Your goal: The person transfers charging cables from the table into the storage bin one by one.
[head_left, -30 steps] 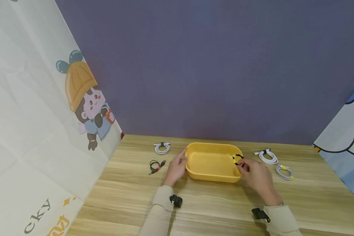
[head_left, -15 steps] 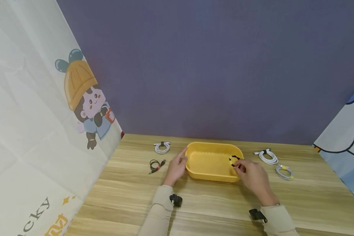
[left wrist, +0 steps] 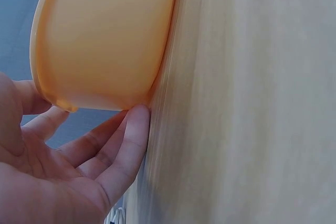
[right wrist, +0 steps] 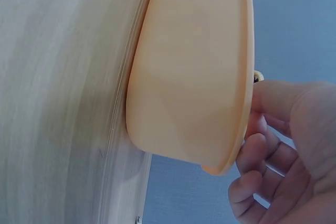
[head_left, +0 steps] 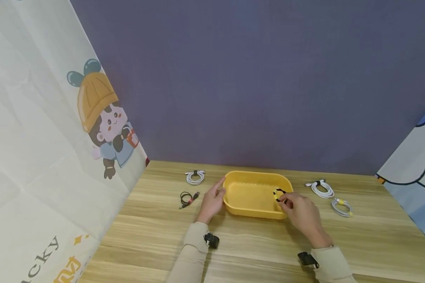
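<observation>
A yellow plastic basin [head_left: 258,214] stands on the wooden table between the two hands. The left hand [head_left: 211,202] rests against its left end, with fairly straight fingers touching the outer wall in the left wrist view. Thumb and index finger of the right hand [head_left: 302,214] pinch a small yellow-and-black coil [head_left: 278,193], which looks like a coiled cable, over the right part of the basin. In the right wrist view only a bit of this coil [right wrist: 258,76] peeks past the rim; the fingers hide the rest.
Left of the basin lie a coiled white cable [head_left: 195,177] and a coiled black cable [head_left: 187,200] with a red tie. To its right are a white cable [head_left: 323,189] with a black tie and a grey cable [head_left: 342,207] with yellow ends. A dark wall [head_left: 255,86] rises behind.
The right hand has moved left with the yellow-and-black coil, bringing it from the basin's right rim further over the inside. The left hand and basin stay put.
</observation>
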Demonstrator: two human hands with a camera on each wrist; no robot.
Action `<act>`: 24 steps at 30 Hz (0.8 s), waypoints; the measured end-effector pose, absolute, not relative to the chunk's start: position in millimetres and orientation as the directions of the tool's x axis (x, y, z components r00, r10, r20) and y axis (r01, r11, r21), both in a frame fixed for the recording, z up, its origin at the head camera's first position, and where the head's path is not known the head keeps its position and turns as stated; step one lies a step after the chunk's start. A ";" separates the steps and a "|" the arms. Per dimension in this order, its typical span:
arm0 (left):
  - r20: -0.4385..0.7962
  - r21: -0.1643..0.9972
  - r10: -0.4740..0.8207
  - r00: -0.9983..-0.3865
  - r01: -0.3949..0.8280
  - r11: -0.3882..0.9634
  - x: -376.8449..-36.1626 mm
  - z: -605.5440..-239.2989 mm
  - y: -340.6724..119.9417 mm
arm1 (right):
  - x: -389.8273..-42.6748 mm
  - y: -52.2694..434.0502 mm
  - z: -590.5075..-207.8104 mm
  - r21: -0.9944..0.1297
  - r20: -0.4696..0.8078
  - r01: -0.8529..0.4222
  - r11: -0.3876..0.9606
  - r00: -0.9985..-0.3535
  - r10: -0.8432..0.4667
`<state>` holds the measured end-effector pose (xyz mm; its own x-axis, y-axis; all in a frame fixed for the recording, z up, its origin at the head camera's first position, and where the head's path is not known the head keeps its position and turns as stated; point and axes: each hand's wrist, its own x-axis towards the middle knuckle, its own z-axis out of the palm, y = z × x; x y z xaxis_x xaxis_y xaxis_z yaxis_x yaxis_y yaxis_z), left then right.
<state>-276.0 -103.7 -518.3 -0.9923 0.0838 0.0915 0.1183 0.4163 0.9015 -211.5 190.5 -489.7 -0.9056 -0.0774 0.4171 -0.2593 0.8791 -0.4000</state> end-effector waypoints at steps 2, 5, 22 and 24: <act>0.087 0.903 0.085 -0.993 0.114 0.415 -275.8 -518.5 -103.5 | -211.4 190.3 -490.2 -0.399 0.414 -0.256 0.880 -0.907 -0.076; 0.076 0.906 0.085 -0.994 0.104 0.411 -275.2 -518.4 -102.8 | -211.1 190.1 -490.1 -0.404 0.408 -0.255 0.879 -0.910 -0.077; 0.070 0.906 0.080 -0.994 0.097 0.412 -274.7 -516.4 -104.1 | -220.1 188.1 -478.4 -0.394 0.329 -0.286 0.873 -0.931 -0.157; 0.069 0.906 0.081 -0.994 0.096 0.413 -274.6 -515.7 -104.0 | -221.9 187.9 -476.9 -0.390 0.319 -0.290 0.874 -0.933 -0.167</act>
<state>-274.6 -104.0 -515.7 -0.9944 0.0807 0.0686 0.0960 0.4129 0.9057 -221.9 187.9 -476.9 -0.9327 -0.1673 0.3195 -0.2903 0.8739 -0.3898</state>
